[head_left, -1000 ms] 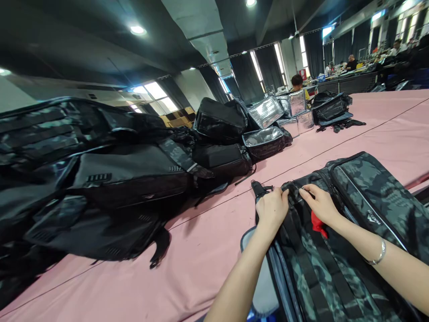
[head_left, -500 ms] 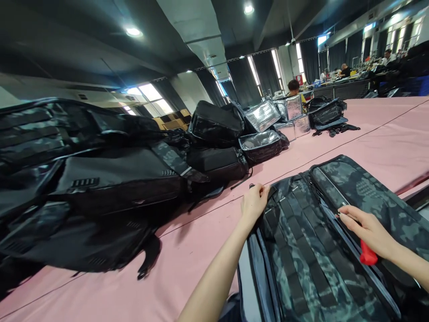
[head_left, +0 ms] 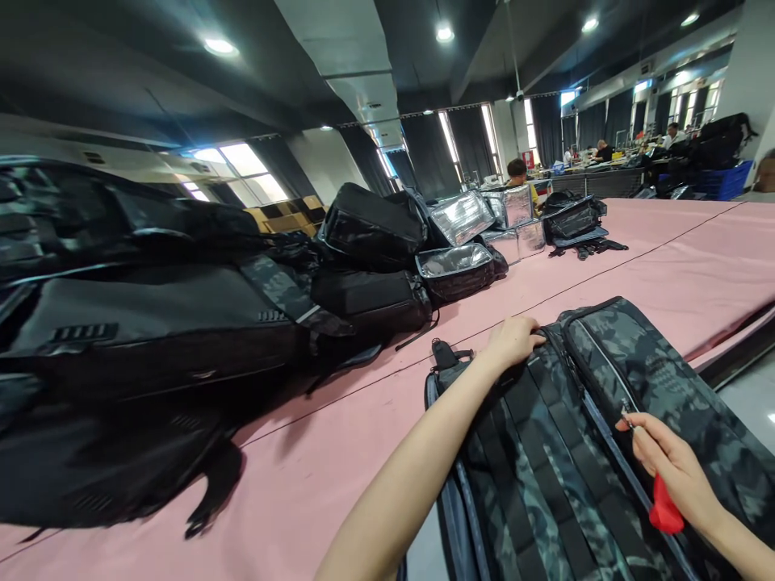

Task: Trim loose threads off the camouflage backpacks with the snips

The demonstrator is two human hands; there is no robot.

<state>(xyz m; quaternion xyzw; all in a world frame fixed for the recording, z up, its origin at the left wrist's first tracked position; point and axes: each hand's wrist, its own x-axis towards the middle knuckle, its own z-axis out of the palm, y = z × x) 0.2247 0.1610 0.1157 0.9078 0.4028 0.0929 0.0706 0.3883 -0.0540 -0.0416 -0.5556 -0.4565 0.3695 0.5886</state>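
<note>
Bag (head_left: 545,460), camouflage: on pink cloth (head_left: 339,484). Left hand (head_left: 510,343): narrow pinch, its top edge. Right hand (head_left: 675,464): closed round red item (head_left: 666,510), type unclear. Risk: metal tip (head_left: 627,415) near fabric; a slip could snag it

The left hand (head_left: 514,342) has moved along the top of the backpack (head_left: 545,452).

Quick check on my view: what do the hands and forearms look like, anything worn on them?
Left hand and right hand: both gloveless, five-fingered, with slim fingers. No sleeve, watch or cable shows on either visible forearm; the right is cut off by the picture edge.
</note>
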